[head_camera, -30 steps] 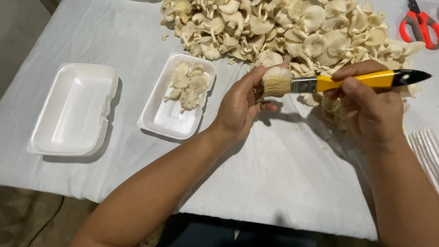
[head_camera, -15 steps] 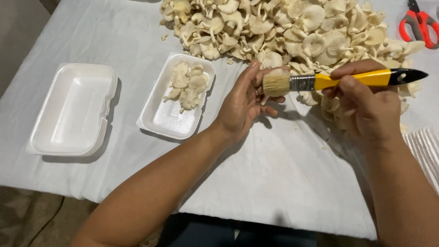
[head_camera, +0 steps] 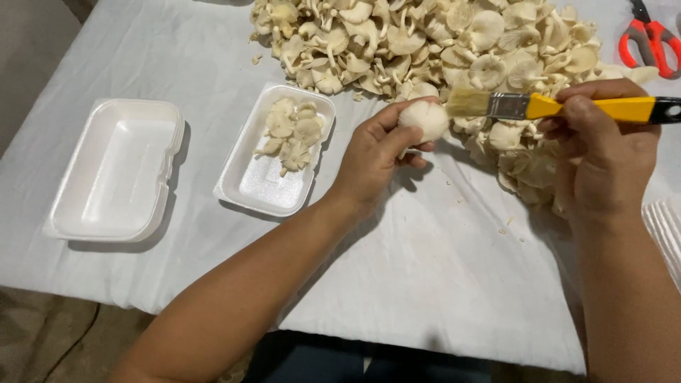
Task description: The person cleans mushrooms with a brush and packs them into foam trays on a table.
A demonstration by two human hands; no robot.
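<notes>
Head view: left hand (head_camera: 372, 152) grip closed round mushroom (head_camera: 424, 119); right hand (head_camera: 603, 152) clasps brush (head_camera: 567, 107) beside it.

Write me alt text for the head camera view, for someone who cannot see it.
The left hand holds a pale mushroom while the right hand holds a yellow-handled brush beside it. A mushroom pile, two foam trays, one part-filled, and red scissors lie on a white-covered table.
</notes>
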